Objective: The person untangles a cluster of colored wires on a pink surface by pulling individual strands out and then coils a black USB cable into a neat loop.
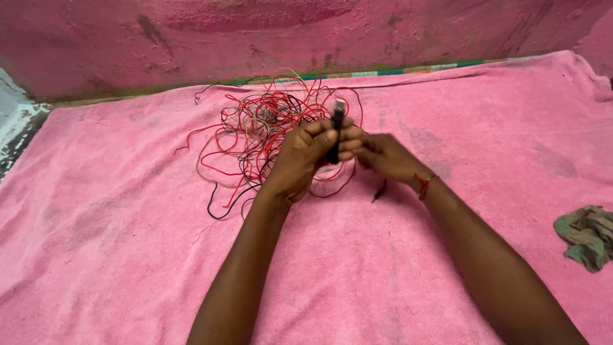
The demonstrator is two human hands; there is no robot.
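Note:
My left hand is closed around a slim black tool that stands upright, its tip poking above my fingers. My right hand sits just to the right, fingertips pinched against the left hand's fingers; what it pinches is too small to tell, though a dark wire end hangs below it. A red thread is tied round my right wrist. Behind both hands lies a tangled heap of red, black and pale wires on a pink towel.
A stained pink wall rises behind the towel. A crumpled green rag lies at the right edge. A whitish floor patch shows at far left.

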